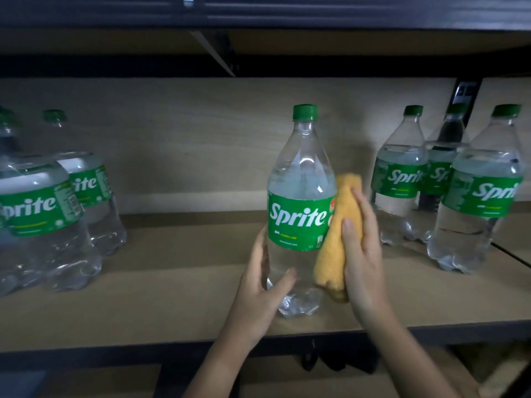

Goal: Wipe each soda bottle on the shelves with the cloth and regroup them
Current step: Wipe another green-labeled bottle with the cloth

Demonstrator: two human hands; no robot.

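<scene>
We hold the middle Sprite bottle (pixel 301 196) low with our left hand (pixel 264 285). Our right hand (pixel 363 254) presses the yellow cloth (pixel 339 234) on its 3 o'clock side. More bottles (pixel 402 179) stand on the shelf (pixel 172 297) at 3 and 9 o'clock.

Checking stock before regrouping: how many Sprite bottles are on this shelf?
6 visible: two at the left, one in the middle held by both hands, three at the right. More may be hidden beyond the left edge.

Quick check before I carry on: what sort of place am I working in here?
Probably a shop stockroom or store aisle: a wooden shelf on a dark metal frame holds only groups of identical Sprite bottles, and another shelf board sits above.
</scene>
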